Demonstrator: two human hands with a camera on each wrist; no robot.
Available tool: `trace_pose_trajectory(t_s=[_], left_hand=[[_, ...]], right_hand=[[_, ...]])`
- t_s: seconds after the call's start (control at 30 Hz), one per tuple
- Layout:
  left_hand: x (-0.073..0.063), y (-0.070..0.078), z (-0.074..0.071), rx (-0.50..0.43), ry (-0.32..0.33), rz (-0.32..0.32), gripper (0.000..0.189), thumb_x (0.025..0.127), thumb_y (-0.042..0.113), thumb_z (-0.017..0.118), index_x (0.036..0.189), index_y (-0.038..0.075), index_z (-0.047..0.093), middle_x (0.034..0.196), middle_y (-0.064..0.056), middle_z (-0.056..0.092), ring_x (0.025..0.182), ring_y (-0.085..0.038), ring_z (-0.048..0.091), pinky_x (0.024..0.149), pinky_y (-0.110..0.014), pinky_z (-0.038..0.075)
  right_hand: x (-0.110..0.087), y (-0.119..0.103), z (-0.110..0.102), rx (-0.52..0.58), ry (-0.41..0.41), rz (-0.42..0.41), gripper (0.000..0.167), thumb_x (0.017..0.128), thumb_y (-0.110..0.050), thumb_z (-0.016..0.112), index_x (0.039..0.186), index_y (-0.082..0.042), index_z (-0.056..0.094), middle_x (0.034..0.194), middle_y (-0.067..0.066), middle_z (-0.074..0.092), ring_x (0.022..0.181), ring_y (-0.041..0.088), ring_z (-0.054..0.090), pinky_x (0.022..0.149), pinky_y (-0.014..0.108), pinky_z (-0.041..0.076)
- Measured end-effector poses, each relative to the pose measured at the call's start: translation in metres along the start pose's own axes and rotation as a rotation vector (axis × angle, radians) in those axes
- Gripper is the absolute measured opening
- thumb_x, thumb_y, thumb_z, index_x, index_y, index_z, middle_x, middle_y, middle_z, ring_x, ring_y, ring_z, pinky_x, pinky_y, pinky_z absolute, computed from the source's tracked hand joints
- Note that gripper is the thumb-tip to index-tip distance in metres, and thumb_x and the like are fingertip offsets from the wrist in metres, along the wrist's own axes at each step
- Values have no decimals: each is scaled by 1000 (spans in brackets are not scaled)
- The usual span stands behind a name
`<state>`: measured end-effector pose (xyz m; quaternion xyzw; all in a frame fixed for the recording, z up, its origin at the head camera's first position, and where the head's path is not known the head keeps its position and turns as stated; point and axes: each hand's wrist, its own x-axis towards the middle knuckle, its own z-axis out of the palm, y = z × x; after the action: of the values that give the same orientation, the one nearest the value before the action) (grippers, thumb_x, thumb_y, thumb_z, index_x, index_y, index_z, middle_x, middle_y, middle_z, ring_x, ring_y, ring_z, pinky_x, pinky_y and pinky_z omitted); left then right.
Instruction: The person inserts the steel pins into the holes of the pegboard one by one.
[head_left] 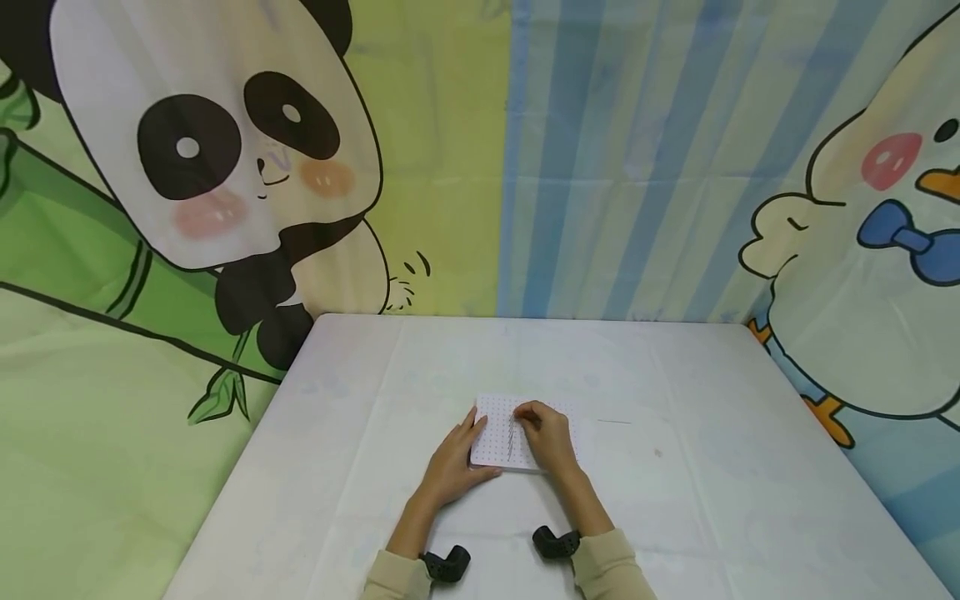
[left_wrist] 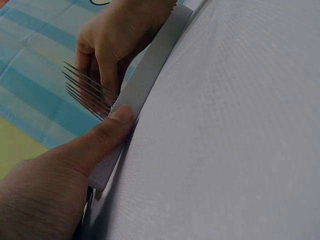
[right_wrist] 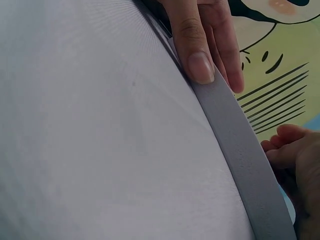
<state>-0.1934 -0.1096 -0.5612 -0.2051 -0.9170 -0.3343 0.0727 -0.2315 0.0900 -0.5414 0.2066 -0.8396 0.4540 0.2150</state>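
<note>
A white pegboard (head_left: pixel 491 442) with a grid of small holes lies on the table. Several thin metal pins (left_wrist: pixel 85 87) stand up from it in a row, parallel and close together. My left hand (head_left: pixel 453 458) grips the board's near left corner, the thumb against its front edge and the fingers along the left side. Over the board, my right hand (head_left: pixel 547 433) has thumb and forefinger pinched at the far end of the row, low by the surface. It seems to hold a pin there, mostly hidden by the fingers. In the right wrist view the pins (right_wrist: pixel 275 95) stand between both hands.
One loose pin (head_left: pixel 615 421) lies on the white table (head_left: pixel 690 475) right of the board. A small mark (head_left: pixel 657 453) shows on the tabletop nearby. Behind the table hangs a cartoon-printed curtain (head_left: pixel 442 167).
</note>
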Motion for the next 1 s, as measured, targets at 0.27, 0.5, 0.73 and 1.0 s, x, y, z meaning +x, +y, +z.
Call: trace_pose_trajectory(t_s=[0.27,0.5,0.73,1.0], left_hand=[[0,1,1,26,11,7,88,73,53,70,143,13,35,151,-8,22,126,-42,36,97,-50,36],[0,1,2,31,12,8,90,72,53,72,143,12,35,151,-8,22,127,-41,35,98,-50,35],[0,2,1,23,14,7,89,71,50,74,142,11,37,151,-10,23,126,-42,35,98,-51,35],[0,1,2,24,10,-2,90,71,53,73,143,13,37,151,-8,23,127,-41,34,98,-51,35]], right_hand=[[-4,5,-12,29,-13,54,23,76,14,66,93,0,66,89,6,69,83,19,66,77,24,51],[-7,22,-42,99,37,224,14,80,-5,71,92,-9,69,88,-1,68,82,15,65,74,24,51],[-12,56,-87,-49,188,341,12,81,-24,72,88,-14,72,85,-2,69,76,13,62,65,21,46],[-21,86,-118,-189,164,356,8,78,-18,74,82,-11,74,85,5,67,78,18,54,67,31,43]])
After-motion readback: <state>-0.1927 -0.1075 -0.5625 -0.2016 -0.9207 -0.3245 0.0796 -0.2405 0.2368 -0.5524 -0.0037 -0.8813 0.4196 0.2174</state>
